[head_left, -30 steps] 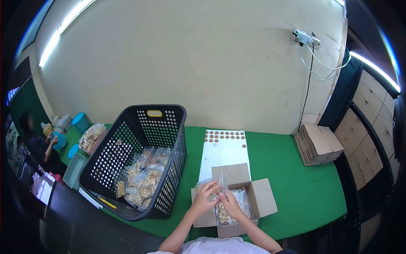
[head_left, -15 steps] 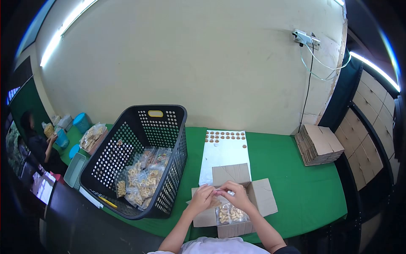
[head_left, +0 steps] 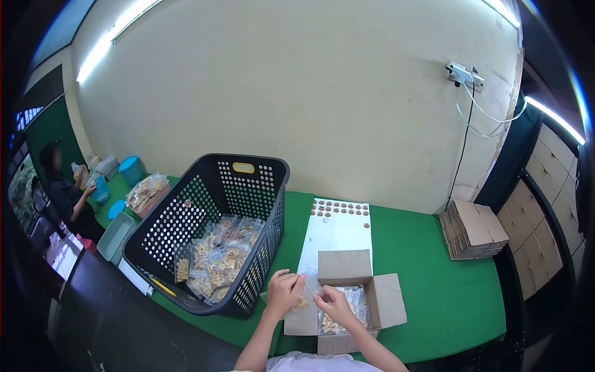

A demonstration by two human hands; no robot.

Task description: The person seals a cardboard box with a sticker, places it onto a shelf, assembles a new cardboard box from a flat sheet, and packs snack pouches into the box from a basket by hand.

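My left hand (head_left: 286, 295) is closed on a small clear plastic bag of snacks (head_left: 301, 303), whose pale yellow pieces show below the fingers. Beside it, my right hand (head_left: 335, 306) is pinched near the bag's clear upper edge; what lies between its fingertips is too small to make out. Both hands are above an open cardboard box (head_left: 344, 265) with its flaps folded out. Inside the box lie similar filled bags (head_left: 353, 300), partly covered by my right hand.
Left of the box stands a black perforated basket (head_left: 280, 208) containing several snack bags (head_left: 217, 263). A white sheet (head_left: 338, 232) with rows of round stickers lies behind the box. Flattened cartons (head_left: 476, 229) are stacked at right. Another person (head_left: 65, 192) stands far left near blue tubs (head_left: 131, 170).
My hands were together over the box; now they are apart, the left further left with the bag and the right lower. The camera view has shifted slightly.
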